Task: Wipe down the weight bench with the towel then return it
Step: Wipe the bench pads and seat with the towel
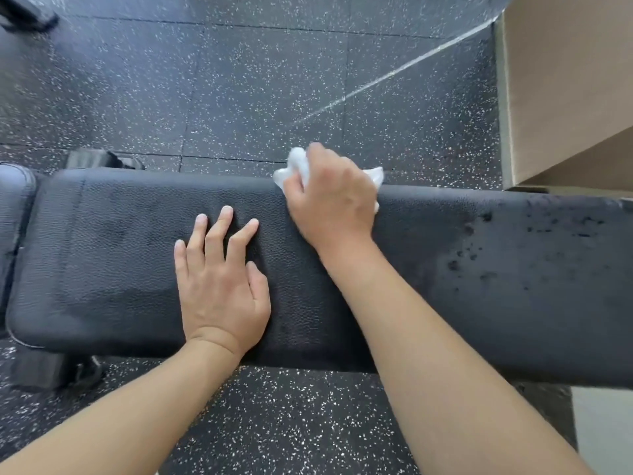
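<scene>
This place is a gym or a home workout room. The floor (239, 90) is made of black rubber tiles with small white speckles, the kind used under exercise equipment, and a long weight bench (120, 252) with black padded, leather-like upholstery stands across it, with a second pad (13, 200) at its left end and dark metal frame parts (102, 159) under it. At the right side there is a plain beige wall (565, 80).

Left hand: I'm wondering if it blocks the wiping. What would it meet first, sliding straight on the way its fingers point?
Probably nothing but bare bench up to the far edge; the left hand points past the towel in the right hand.
</scene>
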